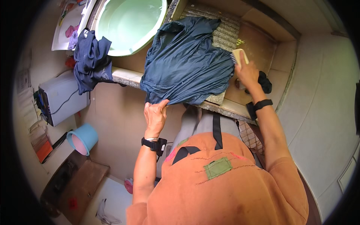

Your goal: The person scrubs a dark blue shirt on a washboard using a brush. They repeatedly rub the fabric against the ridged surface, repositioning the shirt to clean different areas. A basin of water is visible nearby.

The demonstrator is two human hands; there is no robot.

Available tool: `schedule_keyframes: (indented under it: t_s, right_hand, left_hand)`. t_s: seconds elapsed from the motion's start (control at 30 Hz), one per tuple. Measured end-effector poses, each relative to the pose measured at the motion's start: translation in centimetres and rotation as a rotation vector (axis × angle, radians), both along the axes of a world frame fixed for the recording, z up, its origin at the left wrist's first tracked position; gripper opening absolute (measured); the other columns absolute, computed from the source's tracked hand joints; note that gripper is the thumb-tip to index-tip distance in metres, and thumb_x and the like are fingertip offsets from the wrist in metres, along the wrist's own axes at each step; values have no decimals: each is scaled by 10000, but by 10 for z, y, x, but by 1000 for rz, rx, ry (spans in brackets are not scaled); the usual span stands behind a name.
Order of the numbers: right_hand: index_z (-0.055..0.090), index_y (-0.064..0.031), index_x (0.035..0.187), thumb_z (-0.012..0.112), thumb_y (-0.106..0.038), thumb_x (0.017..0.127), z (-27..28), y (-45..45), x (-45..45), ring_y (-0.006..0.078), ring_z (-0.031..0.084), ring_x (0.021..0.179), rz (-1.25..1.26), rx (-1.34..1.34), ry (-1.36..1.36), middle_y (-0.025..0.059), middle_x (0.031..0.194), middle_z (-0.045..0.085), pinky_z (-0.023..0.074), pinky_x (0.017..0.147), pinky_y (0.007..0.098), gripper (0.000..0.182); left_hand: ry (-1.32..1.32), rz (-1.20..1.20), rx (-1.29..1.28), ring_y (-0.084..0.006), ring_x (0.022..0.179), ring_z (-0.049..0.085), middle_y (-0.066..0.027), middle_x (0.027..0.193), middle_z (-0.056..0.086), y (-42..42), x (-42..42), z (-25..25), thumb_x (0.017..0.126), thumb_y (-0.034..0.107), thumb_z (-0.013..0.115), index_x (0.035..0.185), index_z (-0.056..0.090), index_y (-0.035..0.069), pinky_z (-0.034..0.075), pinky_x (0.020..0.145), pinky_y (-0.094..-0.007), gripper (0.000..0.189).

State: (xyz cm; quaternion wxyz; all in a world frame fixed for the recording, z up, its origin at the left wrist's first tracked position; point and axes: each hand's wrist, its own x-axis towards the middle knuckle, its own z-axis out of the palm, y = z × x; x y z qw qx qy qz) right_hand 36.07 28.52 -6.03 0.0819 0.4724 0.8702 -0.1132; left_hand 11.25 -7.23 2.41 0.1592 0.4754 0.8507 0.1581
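Note:
A wet dark blue garment (188, 62) lies spread over a ridged stone washboard (226, 32) set in a tiled sink. My left hand (156, 115) pinches the garment's near left edge between thumb and fingers, just over the front ledge. In my right hand (247, 71) is a scrubbing brush (240, 56) with a pale back. Its bristles face the garment's right edge, close beside it; whether they touch is hard to tell. Most of the washboard is hidden under the cloth.
Left of the garment stands a pale green basin (130, 25) of water. Another dark blue garment (94, 60) drapes over the sink's front ledge (128, 76). A black cloth (265, 82) lies in the sink at right. Lower left are a blue bucket (84, 137) and a grey appliance (66, 97).

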Motion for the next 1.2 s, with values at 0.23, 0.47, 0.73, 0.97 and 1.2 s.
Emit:
schedule_keyframes:
  t_s: [0.23,0.47,0.73,0.97,1.2]
  right_hand:
    - [598,-147,1511,776,-294,808,85,-107,-57,372,618,836,377,-275,444,226,1026,634,521,719,510,740]
    - [371,-211,1667,662,-445,977,8,-11,-31,406,662,949,-5,-89,53,254,1073,641,512,828,559,785]
    - [497,-245,1600,742,-378,854,62,-111,-81,364,611,888,709,-222,425,190,1029,611,508,781,516,796]
    - [486,-266,1603,659,-428,974,12,2,-102,373,674,904,224,-41,86,230,1065,674,514,804,523,672]
    - [535,-169,1569,726,-357,833,72,-103,-124,361,650,955,1022,-296,365,171,1001,676,515,820,506,783]
  left_hand:
    - [-237,117,391,-308,1162,579,-129,1236,584,32,25,18,906,-74,694,1109,715,52,479,992,-367,239]
    - [-683,94,274,-219,1114,560,-100,1170,609,45,28,16,1067,161,640,928,626,-28,448,1001,-313,234]
    - [-909,396,332,-45,740,379,82,759,475,40,18,44,1119,299,613,828,629,14,369,679,-242,408]
    - [-759,328,221,-179,661,349,-73,652,354,13,17,32,1069,295,680,761,419,4,355,611,-377,497]
    - [-519,302,18,-314,620,453,-193,667,489,-3,16,28,1019,269,720,780,493,-2,407,622,-447,427]
